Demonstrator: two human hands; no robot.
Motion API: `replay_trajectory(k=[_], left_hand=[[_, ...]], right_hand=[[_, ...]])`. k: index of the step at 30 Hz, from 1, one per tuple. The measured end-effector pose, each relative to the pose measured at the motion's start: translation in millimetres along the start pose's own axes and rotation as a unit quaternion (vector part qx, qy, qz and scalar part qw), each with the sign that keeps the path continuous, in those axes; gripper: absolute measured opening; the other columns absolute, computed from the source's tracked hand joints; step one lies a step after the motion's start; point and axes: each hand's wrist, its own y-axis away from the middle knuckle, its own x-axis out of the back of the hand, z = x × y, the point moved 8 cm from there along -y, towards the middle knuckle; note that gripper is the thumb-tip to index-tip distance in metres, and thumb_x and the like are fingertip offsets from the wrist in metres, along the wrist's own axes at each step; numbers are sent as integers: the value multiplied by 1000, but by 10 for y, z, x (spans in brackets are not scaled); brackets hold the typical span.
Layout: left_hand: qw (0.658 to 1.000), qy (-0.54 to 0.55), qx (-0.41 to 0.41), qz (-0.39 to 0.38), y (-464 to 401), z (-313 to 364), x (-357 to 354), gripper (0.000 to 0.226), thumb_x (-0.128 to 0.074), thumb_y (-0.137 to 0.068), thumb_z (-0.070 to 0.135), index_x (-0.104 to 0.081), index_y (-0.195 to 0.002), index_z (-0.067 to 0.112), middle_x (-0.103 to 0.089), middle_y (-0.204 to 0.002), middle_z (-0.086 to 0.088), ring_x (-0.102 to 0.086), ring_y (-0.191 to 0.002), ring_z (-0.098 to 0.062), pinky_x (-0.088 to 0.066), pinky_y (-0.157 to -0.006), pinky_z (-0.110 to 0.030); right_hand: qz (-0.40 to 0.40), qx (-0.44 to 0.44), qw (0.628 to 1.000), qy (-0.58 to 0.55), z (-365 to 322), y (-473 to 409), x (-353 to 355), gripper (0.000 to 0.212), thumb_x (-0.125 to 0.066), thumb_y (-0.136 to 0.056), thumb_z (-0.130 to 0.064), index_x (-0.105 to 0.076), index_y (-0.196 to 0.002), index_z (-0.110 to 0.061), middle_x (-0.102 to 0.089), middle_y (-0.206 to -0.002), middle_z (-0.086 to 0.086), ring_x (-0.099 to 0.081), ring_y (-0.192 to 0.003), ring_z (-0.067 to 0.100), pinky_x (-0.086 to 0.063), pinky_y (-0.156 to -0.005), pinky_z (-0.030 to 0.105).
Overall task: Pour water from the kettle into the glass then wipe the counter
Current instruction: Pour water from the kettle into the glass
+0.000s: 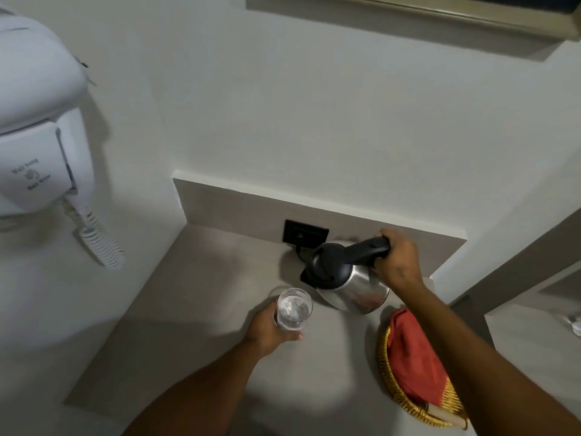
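Over the grey counter (195, 325), the right hand (397, 262) gripped the tilted kettle (345, 278) by its handle, spout toward the glass (294, 308), which the left hand (270, 328) clasped, standing beside a red cloth (415, 350) in a basket (408, 407).

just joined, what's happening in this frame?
A person is at the pouring step. The right hand has a grip on the handle of the kettle, tilted with its spout toward the glass. The left hand holds the glass on the counter; it already looks to have water in it. No stream is visible. A red cloth sits in a basket to the right, untouched, so wiping hasn't begun.
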Motion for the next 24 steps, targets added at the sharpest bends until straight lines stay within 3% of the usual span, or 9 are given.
replay_trajectory(k=[2, 6, 9, 15, 18, 22, 24], left_hand=[[1000, -5, -3, 1, -15, -6, -8, 86, -99, -52, -1, -62, -128, 10, -71, -115, 0, -65, -106, -14, -48, -74, 2], [1000, -13, -18, 16, -37, 8, -4, 92, -101, -46, 2, -64, -129, 14, -73, -117, 0, -66, -107, -13, -44, -75, 5], [999, -31, -27, 20, -37, 11, 14, 91, -103, -44, 10, -67, -126, 20, -75, -113, 5, -69, -104, -9, -46, -79, 3], [999, -30, -14, 13, -58, -47, -4, 86, -103, -45, 7, -68, -122, 18, -74, -103, 10, -65, -88, 19, -50, -72, -1], [1000, -27, -9, 10, -57, -77, -15, 86, -103, -45, 7, -68, -122, 21, -76, -103, 10, -66, -89, 18, -52, -74, -3], [999, -37, -9, 6, -76, -133, -25, 83, -103, -45, 11, -68, -120, 25, -74, -96, 33, -66, -91, 18, -50, -72, -1], [999, -46, -5, 3, -90, -170, -31, 82, -104, -44, 16, -69, -117, 27, -73, -96, 35, -67, -90, 16, -50, -71, -2]], right_hand=[[20, -77, 996, -45, 315, -4, 53, 29, -62, -71, 14, -62, -77, -14, -60, -71, 0, -58, -73, 20, -46, -63, 28], [52, -169, 977, -119, 785, -34, 107, 34, -49, -77, 16, -58, -76, -17, -57, -71, 4, -56, -72, 25, -50, -63, 38], [67, -197, 966, -155, 979, -64, 87, 43, -43, -78, 18, -56, -74, -23, -56, -70, 3, -53, -68, 21, -46, -57, 32], [73, -264, 940, -202, 1306, -145, -75, 45, -46, -81, 18, -59, -84, -25, -60, -80, 3, -59, -81, 25, -50, -70, 36], [69, -270, 940, -196, 1395, -137, -130, 43, -46, -81, 17, -60, -88, -24, -60, -81, 2, -59, -82, 26, -53, -76, 39], [79, -280, 933, -211, 1553, -111, -122, 44, -49, -82, 16, -60, -89, -26, -61, -82, 0, -59, -83, 23, -48, -73, 33], [81, -284, 931, -212, 1614, -98, -98, 43, -50, -81, 16, -60, -92, -24, -61, -82, 0, -59, -84, 23, -47, -73, 31]])
